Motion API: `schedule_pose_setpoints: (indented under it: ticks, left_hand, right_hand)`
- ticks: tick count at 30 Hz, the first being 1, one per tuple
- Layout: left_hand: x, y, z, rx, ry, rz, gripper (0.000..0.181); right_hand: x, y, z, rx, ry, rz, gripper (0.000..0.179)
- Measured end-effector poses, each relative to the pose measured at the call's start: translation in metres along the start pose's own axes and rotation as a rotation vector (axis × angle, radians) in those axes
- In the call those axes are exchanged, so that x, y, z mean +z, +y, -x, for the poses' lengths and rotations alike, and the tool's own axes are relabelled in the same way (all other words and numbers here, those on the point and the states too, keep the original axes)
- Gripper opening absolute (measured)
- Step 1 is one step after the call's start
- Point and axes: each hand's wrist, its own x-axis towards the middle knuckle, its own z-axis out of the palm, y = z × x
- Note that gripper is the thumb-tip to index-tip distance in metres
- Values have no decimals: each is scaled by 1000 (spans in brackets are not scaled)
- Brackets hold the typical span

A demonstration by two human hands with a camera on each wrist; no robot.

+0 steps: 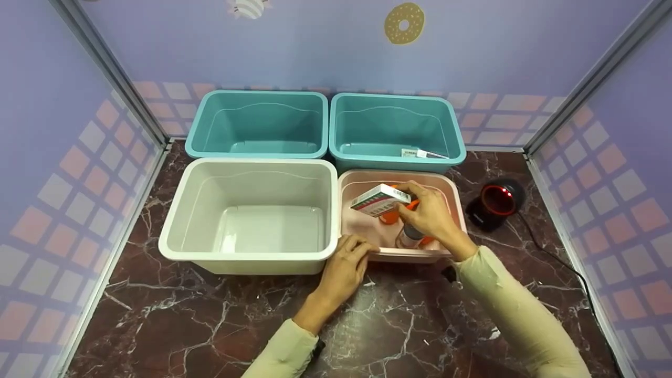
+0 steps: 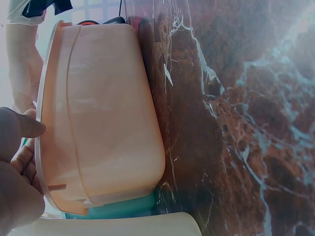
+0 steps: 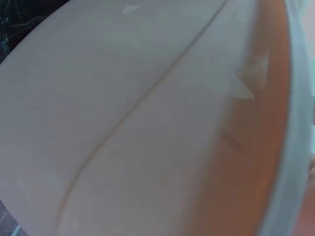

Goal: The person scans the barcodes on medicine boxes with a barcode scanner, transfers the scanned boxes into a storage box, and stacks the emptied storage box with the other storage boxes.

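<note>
Over the pink bin (image 1: 362,231), my right hand (image 1: 428,210) pinches a small white carton (image 1: 379,200) with green and red print and a barcode on its end. The carton is tilted above the bin's floor. Below that hand in the bin are an orange item (image 1: 388,217) and a clear container with a grey lid (image 1: 412,232), partly hidden by the hand. My left hand (image 1: 346,261) grips the bin's front rim near its left corner, thumb (image 2: 32,125) on the outer side. The right wrist view is filled by the bin's outer wall (image 3: 123,147).
A white bin (image 1: 249,257) stands left of the pink one. Two teal bins stand behind, left (image 1: 257,155) and right (image 1: 399,159); the right one holds a small white packet (image 1: 415,153). A black scanner (image 1: 501,202) with a red-lit ring and cable (image 1: 551,257) sits at the right.
</note>
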Motion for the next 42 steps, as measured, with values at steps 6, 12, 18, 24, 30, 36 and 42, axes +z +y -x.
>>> schedule_pose_setpoints:
  ticks: [6,12,18,24,30,36,42]
  left_hand:
    - [0,0,0,-12,-3,15,26]
    - [0,0,0,-14,-5,23,25]
    - [1,-1,0,-19,-11,33,24]
    - [0,0,0,-22,-17,31,23]
    - [1,0,0,-18,-8,34,23]
    - [1,0,0,-18,-7,43,24]
    - [1,0,0,-19,-1,39,25]
  right_hand:
    - [-10,0,2,41,11,-77,31]
    - [-22,2,6,82,42,-104,31]
    - [-33,5,13,119,100,-141,31]
    - [-53,-9,20,145,157,-215,28]
    - [-72,-22,27,168,208,-234,25]
    - [-83,-15,35,200,247,-270,24]
    - [-92,-6,43,244,276,-305,22]
